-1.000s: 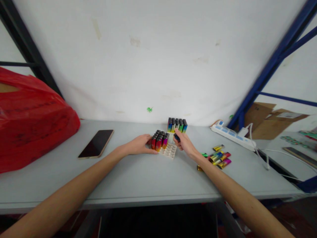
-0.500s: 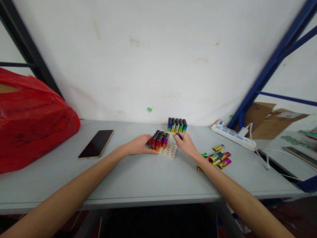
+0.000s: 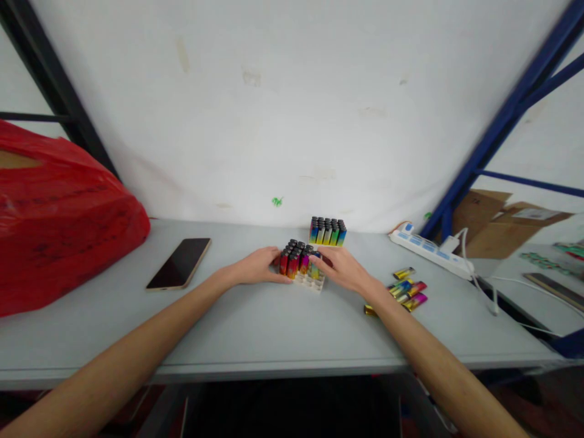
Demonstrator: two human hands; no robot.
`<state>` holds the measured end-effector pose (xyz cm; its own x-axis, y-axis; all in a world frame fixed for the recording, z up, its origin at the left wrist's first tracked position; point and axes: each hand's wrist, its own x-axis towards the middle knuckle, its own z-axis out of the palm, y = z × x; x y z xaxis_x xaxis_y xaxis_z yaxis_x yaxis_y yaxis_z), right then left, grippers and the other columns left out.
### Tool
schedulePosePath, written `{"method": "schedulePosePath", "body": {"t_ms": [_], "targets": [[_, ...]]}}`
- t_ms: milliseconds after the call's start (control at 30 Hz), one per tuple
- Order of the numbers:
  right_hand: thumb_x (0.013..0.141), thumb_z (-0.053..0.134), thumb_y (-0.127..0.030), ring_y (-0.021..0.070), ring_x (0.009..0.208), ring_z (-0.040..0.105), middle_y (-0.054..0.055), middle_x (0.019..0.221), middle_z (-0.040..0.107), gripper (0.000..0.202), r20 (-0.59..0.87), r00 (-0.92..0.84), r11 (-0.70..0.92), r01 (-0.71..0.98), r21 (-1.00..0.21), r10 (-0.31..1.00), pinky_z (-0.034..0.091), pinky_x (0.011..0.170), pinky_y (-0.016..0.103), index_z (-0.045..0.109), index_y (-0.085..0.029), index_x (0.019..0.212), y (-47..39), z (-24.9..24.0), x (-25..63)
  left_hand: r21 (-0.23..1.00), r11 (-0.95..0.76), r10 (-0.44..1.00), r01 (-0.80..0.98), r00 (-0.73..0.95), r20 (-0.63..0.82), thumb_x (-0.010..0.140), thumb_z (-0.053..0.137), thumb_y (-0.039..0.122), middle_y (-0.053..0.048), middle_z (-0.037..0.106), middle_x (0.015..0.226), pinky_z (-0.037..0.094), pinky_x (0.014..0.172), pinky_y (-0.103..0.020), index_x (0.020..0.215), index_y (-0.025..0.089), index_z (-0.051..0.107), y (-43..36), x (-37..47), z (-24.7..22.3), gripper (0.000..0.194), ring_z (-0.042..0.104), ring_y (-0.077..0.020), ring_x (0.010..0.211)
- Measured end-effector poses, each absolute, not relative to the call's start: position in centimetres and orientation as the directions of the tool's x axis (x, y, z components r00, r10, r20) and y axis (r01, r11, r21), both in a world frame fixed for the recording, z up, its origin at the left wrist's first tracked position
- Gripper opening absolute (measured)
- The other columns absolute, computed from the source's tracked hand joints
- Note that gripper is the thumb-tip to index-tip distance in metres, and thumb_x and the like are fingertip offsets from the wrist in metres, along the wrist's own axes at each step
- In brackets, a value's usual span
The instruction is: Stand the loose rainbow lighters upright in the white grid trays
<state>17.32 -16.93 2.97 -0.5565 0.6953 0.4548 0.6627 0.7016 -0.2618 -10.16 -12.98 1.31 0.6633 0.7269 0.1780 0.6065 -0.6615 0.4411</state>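
Upright lighters (image 3: 293,263) in red, orange and purple, with black tops, fill the left part of a white tray with round holes (image 3: 314,283). My left hand (image 3: 259,266) grips the tray's left end, thumb in front and fingers behind. Over the tray's right part, my right hand (image 3: 342,267) pinches a blue-yellow lighter (image 3: 314,267), held upright beside the purple one. Its lower end is at the holes; I cannot tell how deep it sits. Behind stands a second block of upright lighters (image 3: 327,231), blue, yellow and green.
Loose lighters (image 3: 408,293) lie right of my right forearm, which partly covers them. A phone (image 3: 180,263) lies to the left, near a red plastic bag (image 3: 68,225). At the back right are a white power strip (image 3: 431,250) with cables and a cardboard box (image 3: 506,225).
My right hand has brought the lighter left and down, from above the tray's back right to beside the standing lighters, turning it upright. My left hand has stayed at the tray.
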Motion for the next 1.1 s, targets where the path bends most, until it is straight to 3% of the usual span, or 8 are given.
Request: {"method": "schedulePosePath", "body": {"t_ms": [100, 267, 467, 667, 933, 1100], "targets": [[0.106, 0.041, -0.057, 0.0137, 0.055, 0.044, -0.002, 0.059, 0.053, 0.052, 0.445, -0.499, 0.660, 0.656, -0.367, 0.744, 0.030, 0.059, 0.028, 0.051, -0.021, 0.070, -17.0, 2.7, 17.0, 0.439, -0.670, 0.719, 0.599, 0.672, 0.179, 0.073, 0.075, 0.073, -0.007, 0.073, 0.103, 0.049, 0.085, -0.033, 0.108, 0.019, 0.071, -12.9, -10.2, 1.2, 0.065, 0.066, -0.0284, 0.095], [0.103, 0.046, -0.060, 0.0151, 0.057, 0.052, 0.002, 0.064, 0.064, 0.051, 0.428, -0.455, 0.623, 0.618, -0.480, 0.781, 0.034, 0.060, 0.027, 0.052, -0.022, 0.070, -17.1, 2.0, 16.0, 0.443, -0.669, 0.718, 0.596, 0.673, 0.179, 0.072, 0.075, 0.074, -0.008, 0.073, 0.103, 0.049, 0.086, -0.034, 0.107, 0.019, 0.072, -12.9, -10.2, 1.3, 0.065, 0.066, -0.0296, 0.097], [0.102, 0.049, -0.060, 0.0142, 0.053, 0.046, 0.000, 0.060, 0.057, 0.047, 0.428, -0.462, 0.622, 0.666, -0.411, 0.777, 0.028, 0.056, 0.027, 0.053, -0.022, 0.074, -17.1, 1.7, 15.3, 0.435, -0.661, 0.729, 0.611, 0.660, 0.181, 0.072, 0.075, 0.074, -0.009, 0.072, 0.102, 0.049, 0.085, -0.035, 0.105, 0.019, 0.072, -13.1, -10.1, 1.5, 0.064, 0.066, -0.0297, 0.095], [0.105, 0.047, -0.056, 0.0149, 0.056, 0.051, 0.002, 0.064, 0.062, 0.045, 0.460, -0.459, 0.637, 0.664, -0.391, 0.760, 0.029, 0.058, 0.026, 0.055, -0.021, 0.078, -17.1, 1.4, 15.3, 0.434, -0.661, 0.728, 0.612, 0.663, 0.175, 0.073, 0.075, 0.073, -0.008, 0.073, 0.103, 0.049, 0.086, -0.035, 0.107, 0.019, 0.072, -13.2, -10.1, 1.5, 0.064, 0.066, -0.0295, 0.096], [0.104, 0.048, -0.059, 0.0148, 0.056, 0.051, 0.004, 0.067, 0.065, 0.048, 0.436, -0.502, 0.627, 0.750, -0.211, 0.747, 0.023, 0.057, 0.028, 0.064, -0.019, 0.084, -17.3, 1.1, 14.9, 0.446, -0.664, 0.722, 0.599, 0.669, 0.175, 0.073, 0.075, 0.073, -0.008, 0.072, 0.101, 0.049, 0.085, -0.035, 0.104, 0.020, 0.072, -13.2, -10.0, 1.6, 0.061, 0.066, -0.0295, 0.095], [0.099, 0.048, -0.069, 0.0142, 0.054, 0.047, 0.003, 0.060, 0.060, 0.059, 0.405, -0.472, 0.588, 0.773, -0.238, 0.783, 0.021, 0.057, 0.029, 0.063, -0.020, 0.070, -17.2, 2.1, 15.6, 0.431, -0.660, 0.728, 0.615, 0.666, 0.165, 0.073, 0.075, 0.073, -0.008, 0.072, 0.102, 0.049, 0.084, -0.035, 0.104, 0.020, 0.071, -13.2, -10.1, 1.7, 0.061, 0.066, -0.0295, 0.095]]}}
